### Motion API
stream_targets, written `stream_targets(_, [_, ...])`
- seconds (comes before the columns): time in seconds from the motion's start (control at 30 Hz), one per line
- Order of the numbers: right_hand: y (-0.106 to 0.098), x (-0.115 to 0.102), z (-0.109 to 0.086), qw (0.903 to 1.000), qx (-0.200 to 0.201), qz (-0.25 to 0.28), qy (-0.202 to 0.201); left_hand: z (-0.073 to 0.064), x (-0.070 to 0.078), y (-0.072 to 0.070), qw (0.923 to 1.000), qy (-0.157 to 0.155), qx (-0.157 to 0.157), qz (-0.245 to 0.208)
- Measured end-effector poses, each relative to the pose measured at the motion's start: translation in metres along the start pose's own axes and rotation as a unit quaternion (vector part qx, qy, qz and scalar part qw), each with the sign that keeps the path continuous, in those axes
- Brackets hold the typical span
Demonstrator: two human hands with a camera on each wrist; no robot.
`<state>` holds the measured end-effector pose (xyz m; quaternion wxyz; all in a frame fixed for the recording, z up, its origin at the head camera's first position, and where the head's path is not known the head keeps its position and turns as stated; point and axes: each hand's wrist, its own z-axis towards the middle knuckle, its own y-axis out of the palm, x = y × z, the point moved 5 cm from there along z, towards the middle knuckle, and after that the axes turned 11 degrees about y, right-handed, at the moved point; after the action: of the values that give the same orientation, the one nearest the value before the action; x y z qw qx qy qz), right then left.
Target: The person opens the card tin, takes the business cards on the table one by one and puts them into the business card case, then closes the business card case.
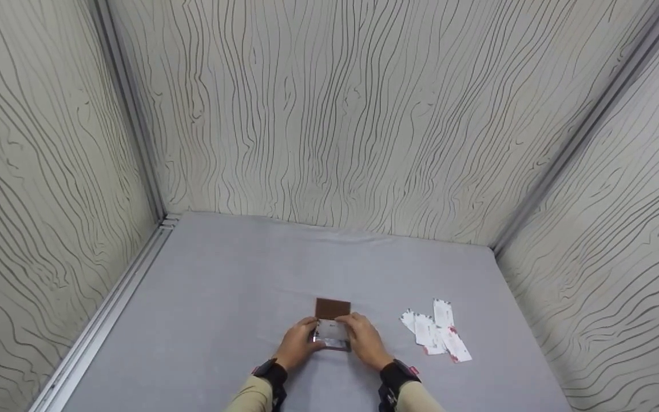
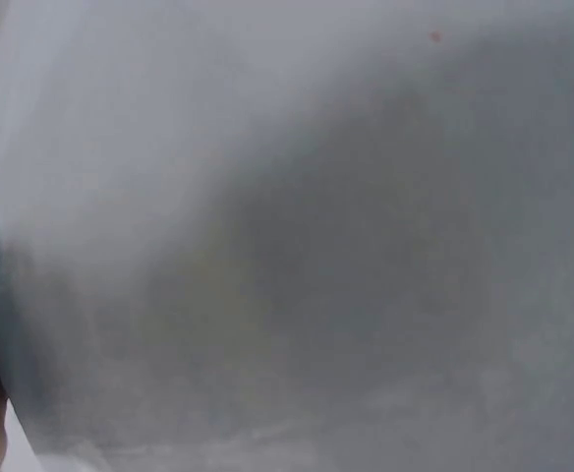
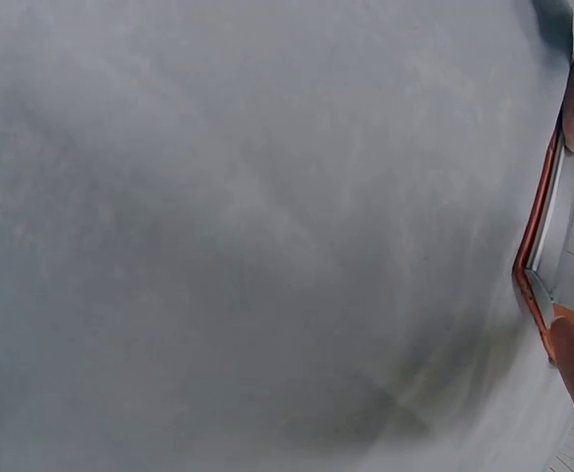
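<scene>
A brown card holder (image 1: 333, 309) lies open on the grey cloth in front of me in the head view. On its near half is a white card (image 1: 329, 329), with a shiny strip below it. My left hand (image 1: 296, 343) grips the left side, thumb near the lower edge and fingers higher up. From the right, my right hand (image 1: 366, 340) holds the other side, its fingertips at the card's upper edge. The right wrist view shows the card holder's reddish-brown edge (image 3: 535, 226), with a fingertip on the white printed card and other fingers at the fold.
Several white cards (image 1: 425, 329) with red and dark prints lie overlapping to the right of my hands. Wood-grain patterned curtains (image 1: 318, 114) surround the grey cloth surface (image 1: 221, 286). A metal rail (image 1: 106, 320) runs along its left edge.
</scene>
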<state>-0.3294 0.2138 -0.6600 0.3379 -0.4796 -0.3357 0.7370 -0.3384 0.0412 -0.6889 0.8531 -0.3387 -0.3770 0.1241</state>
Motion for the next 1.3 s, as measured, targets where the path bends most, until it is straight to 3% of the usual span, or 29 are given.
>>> stream_targets(0.23, [0.006, 0.003, -0.004, 0.9995, -0.027, -0.005, 0.016, 0.000, -0.001, 0.001, 0.9997, -0.019, -0.014, -0.005])
stream_targets(0.33, [0.007, 0.005, -0.006, 0.9989, -0.040, 0.000, 0.025, 0.000, -0.002, 0.002, 0.9999, -0.012, -0.011, -0.003])
stream_targets(0.5, [0.009, 0.005, -0.006, 0.9990, -0.040, -0.007, 0.016, -0.001, -0.004, 0.003, 1.0000, 0.002, -0.004, -0.002])
stream_targets(0.83, [0.016, 0.009, -0.009, 0.9976, -0.060, -0.017, 0.029, -0.001, -0.008, 0.007, 0.9995, -0.024, -0.020, -0.011])
stream_targets(1.3, [0.019, 0.009, -0.012, 0.9974, -0.056, -0.042, 0.014, -0.001, -0.007, 0.006, 0.9998, -0.013, -0.011, -0.010])
